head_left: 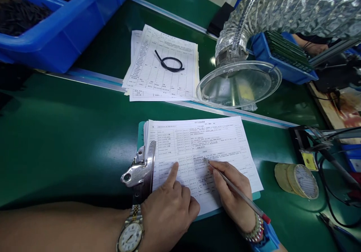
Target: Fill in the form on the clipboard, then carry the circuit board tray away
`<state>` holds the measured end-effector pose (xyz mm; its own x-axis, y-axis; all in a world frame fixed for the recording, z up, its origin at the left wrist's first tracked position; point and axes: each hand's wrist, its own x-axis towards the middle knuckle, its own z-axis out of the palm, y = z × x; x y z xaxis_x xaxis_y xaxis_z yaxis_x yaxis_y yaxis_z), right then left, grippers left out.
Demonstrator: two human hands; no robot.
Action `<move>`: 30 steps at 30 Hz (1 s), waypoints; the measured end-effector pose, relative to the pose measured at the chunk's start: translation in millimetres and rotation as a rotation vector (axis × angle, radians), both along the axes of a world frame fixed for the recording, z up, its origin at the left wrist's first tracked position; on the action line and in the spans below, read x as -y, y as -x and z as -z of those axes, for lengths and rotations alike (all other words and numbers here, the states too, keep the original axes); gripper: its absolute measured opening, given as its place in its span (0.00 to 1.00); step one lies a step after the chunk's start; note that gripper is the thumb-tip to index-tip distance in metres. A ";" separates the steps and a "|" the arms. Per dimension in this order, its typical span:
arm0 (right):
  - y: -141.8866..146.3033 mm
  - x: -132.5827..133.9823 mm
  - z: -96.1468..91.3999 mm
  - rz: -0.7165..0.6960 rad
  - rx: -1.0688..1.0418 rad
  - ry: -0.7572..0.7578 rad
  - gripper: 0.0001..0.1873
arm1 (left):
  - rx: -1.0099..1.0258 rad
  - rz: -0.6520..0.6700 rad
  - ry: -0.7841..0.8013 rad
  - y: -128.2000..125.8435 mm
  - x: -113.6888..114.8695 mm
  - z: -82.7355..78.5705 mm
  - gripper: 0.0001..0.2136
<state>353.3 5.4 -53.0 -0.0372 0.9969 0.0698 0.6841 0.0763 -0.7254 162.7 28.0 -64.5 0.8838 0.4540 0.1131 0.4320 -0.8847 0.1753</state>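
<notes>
Wristwatch (130, 237) foremost; empty left hand (170, 207) extends its index finger (172, 175) over printed sheet (191, 150); right hand (235, 207) holds slanting pen (248, 201) in narrow grip, tip rightward of that finger.

The green desk (70, 131) carries a clipboard (146, 169), a round yellowish object (295, 180) and pliers (334, 227). Stacked papers (152, 79) overlap its metal strip (93, 79).

foil duct (284, 13) glints; soft shadow on printed sheet (187, 150)

The right hand (236, 206) holds a pen (239, 193) over printed paper (217, 139).
</notes>
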 end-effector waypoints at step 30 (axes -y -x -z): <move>-7.9 -1.2 -1.1 0.010 0.013 0.022 0.15 | 0.028 -0.049 -0.042 -4.0 -2.2 -3.4 0.05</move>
